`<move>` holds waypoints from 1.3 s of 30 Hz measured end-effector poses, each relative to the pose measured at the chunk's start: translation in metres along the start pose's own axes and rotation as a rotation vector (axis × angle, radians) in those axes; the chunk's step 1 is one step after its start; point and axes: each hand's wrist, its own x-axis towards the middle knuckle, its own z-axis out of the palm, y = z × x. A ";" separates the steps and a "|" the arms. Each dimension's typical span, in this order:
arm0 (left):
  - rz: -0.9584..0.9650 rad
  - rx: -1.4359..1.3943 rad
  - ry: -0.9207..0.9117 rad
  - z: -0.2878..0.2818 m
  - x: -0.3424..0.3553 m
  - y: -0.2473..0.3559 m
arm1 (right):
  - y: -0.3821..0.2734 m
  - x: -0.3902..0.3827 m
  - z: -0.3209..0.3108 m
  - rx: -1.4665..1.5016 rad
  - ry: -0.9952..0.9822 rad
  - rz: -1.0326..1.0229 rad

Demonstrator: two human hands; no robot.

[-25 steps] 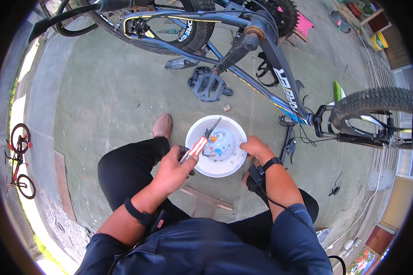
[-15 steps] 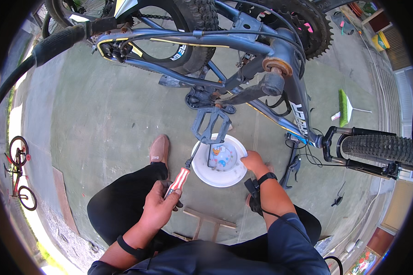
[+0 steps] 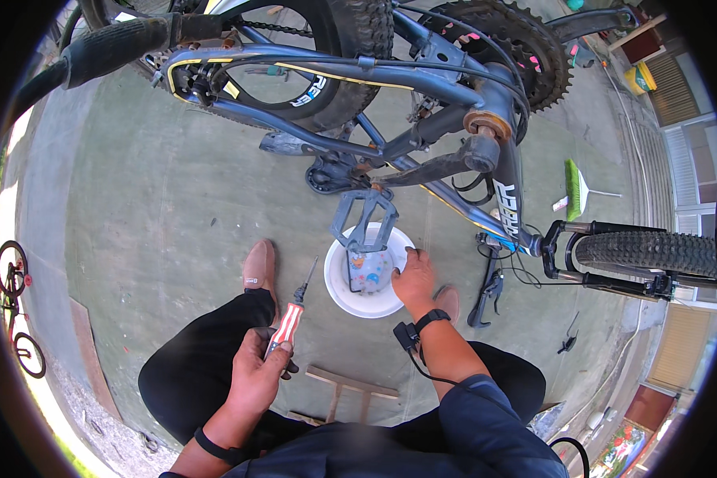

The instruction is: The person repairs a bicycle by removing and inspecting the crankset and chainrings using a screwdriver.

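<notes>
In my left hand (image 3: pixel 256 368) is a screwdriver (image 3: pixel 287 327) with a red-and-white striped handle. My fingers wrap the handle's lower end, and its dark, thin shaft points up, left of the basin. The white basin (image 3: pixel 338 297) sits on the ground between my feet, with coloured prints on its bottom. A thin, dark L-shaped rod (image 3: pixel 350 275) lies inside it. My right hand (image 3: pixel 414 280) rests over the basin's right rim, fingers apart and thumb over the inside; its fingertips are partly hidden. A bicycle pedal (image 3: pixel 364 219) hangs over the basin's far rim, on a worn crank arm.
An upturned blue-grey bicycle frame (image 3: pixel 422 84) spans the far side, its knobby front wheel (image 3: pixel 653 253) at right. A detached brake lever (image 3: pixel 490 295) lies right of my foot. Farther right is a green brush (image 3: pixel 573 191). A wooden stool (image 3: pixel 350 382) stands beneath me.
My right hand has shifted from holding the basin's outer right rim to reaching over it. My left hand, with the screwdriver, has drawn lower and away from the basin. The whole view has shifted slightly.
</notes>
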 end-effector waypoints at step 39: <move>-0.089 -0.037 0.077 -0.023 0.002 -0.013 | -0.012 0.021 0.093 0.101 -0.429 -0.099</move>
